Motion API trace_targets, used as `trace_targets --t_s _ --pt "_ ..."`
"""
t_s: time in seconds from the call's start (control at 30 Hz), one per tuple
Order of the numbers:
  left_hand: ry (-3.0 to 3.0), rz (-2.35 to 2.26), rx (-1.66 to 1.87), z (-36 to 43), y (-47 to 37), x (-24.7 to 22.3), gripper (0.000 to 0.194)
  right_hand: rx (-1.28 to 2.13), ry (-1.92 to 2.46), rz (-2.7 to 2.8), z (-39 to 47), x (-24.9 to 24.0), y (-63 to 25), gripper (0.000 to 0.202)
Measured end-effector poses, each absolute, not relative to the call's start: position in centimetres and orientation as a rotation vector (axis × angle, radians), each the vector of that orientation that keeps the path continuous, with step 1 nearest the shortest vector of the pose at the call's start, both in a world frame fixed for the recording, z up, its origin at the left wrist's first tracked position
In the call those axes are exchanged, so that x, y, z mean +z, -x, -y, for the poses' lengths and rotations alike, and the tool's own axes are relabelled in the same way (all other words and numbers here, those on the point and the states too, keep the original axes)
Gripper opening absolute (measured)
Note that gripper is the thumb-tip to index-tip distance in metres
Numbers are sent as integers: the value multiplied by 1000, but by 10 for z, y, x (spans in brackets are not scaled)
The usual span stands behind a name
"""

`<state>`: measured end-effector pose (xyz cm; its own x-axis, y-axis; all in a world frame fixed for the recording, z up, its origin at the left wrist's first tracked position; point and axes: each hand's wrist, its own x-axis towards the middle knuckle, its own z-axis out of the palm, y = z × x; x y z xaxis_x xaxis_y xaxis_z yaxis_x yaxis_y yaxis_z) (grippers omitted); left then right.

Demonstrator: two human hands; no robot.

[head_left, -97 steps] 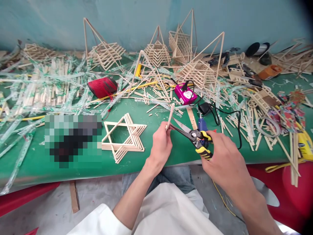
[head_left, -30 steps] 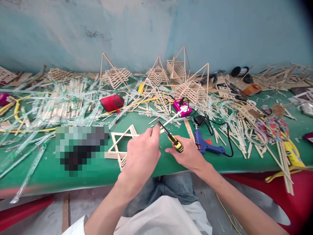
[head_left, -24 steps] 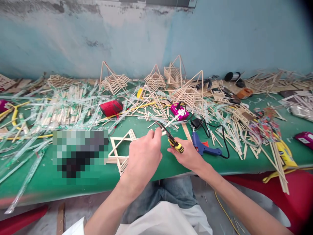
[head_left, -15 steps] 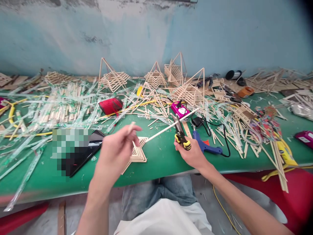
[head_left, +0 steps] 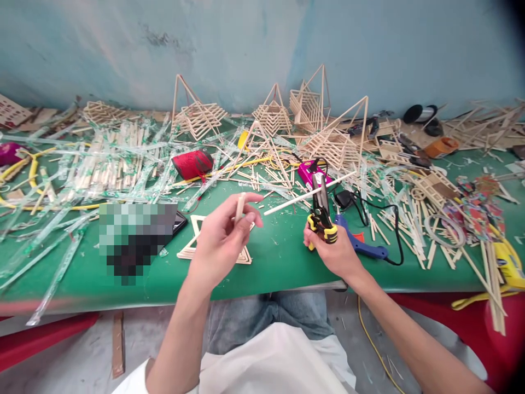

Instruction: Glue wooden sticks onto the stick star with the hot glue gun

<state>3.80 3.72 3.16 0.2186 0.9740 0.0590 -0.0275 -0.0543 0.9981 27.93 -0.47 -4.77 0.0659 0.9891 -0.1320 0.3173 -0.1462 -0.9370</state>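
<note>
My left hand (head_left: 223, 238) is raised over the table, fingers curled, with a short wooden stick (head_left: 240, 207) pinched upright between thumb and fingers. Behind and below it, a star-shaped frame of layered wooden sticks (head_left: 186, 253) lies flat, partly hidden by the hand. My right hand (head_left: 334, 251) is closed around the yellow-and-black handles of pliers (head_left: 322, 219), jaws pointing away from me. A long pale stick (head_left: 291, 202) crosses the jaws at a slant; whether they grip it I cannot tell. Close beside this hand lies a blue glue gun (head_left: 365, 247) with an orange trigger.
Wooden stick frames with peaked tops (head_left: 197, 117) stand along the wall. Plastic-wrapped stick bundles (head_left: 110, 164) cover the left side. A red thread spool (head_left: 192, 165), a pink box (head_left: 314, 172), a dark phone-like slab (head_left: 178, 223) and loose sticks (head_left: 410, 230) lie around.
My left hand has lifted off the star frame and turned, showing the short stick upright. The pliers and long stick have come away from the star. The view has shifted slightly.
</note>
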Motion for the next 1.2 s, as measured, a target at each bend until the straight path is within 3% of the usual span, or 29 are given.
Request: trace_targets --t_s 0.27,0.4,0.67,0.9,1.03,1.17,1.2 --pt "-1198 -846 1175 -31 -68 40 12 1183 1464 1225 3 -51 -286 27" --pt "-1177 -801 1139 -36 -77 31 22 1282 1361 1155 7 -46 -283 27" --pt "-1265 -877 1120 -47 -86 17 28 1697 1033 1101 24 -22 -251 31" --pt "-1495 -862 1212 -56 -87 12 17 1882 902 1021 32 -23 -246 29" --pt "-1754 -810 1108 -61 -88 7 34 2174 687 964 40 -18 -246 35" --pt "-1741 -680 974 -63 -94 5 14 2420 394 701 47 -15 -250 32" --pt "-1705 -672 992 -64 -96 4 20 2437 367 648 49 -15 -252 32"
